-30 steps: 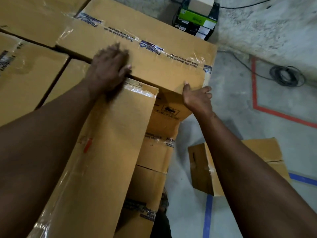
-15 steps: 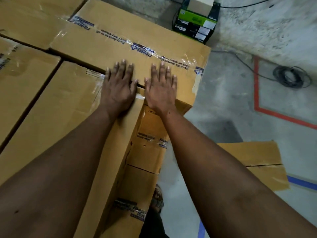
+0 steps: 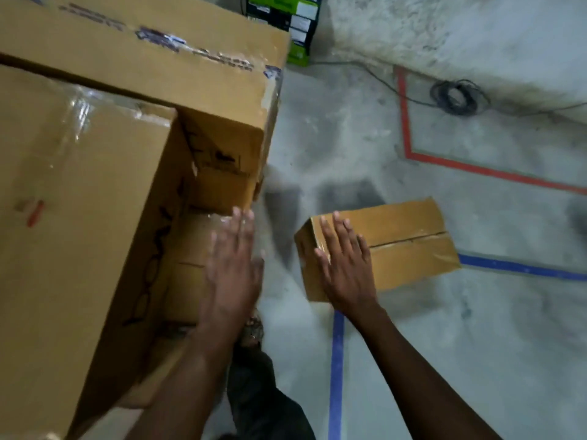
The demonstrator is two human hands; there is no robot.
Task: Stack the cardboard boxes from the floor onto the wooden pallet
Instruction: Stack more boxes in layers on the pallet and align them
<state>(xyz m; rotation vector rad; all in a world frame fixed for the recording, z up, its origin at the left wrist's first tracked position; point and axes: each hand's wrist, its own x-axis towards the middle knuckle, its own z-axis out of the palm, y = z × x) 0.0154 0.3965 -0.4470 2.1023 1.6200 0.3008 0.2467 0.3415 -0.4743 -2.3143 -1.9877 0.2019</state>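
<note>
Concrete floor (image 3: 413, 344), red tape (image 3: 476, 168), blue tape (image 3: 336, 360)

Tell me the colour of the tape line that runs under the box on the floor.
Blue tape line, clearest in the head view.

bare floor (image 3: 317, 147) gap separates box stack (image 3: 95, 185) from lone box (image 3: 406, 249)

One head-worn camera looks steeply down, close over stacked boxes (image 3: 95, 217) and concrete floor (image 3: 444, 344).
</note>
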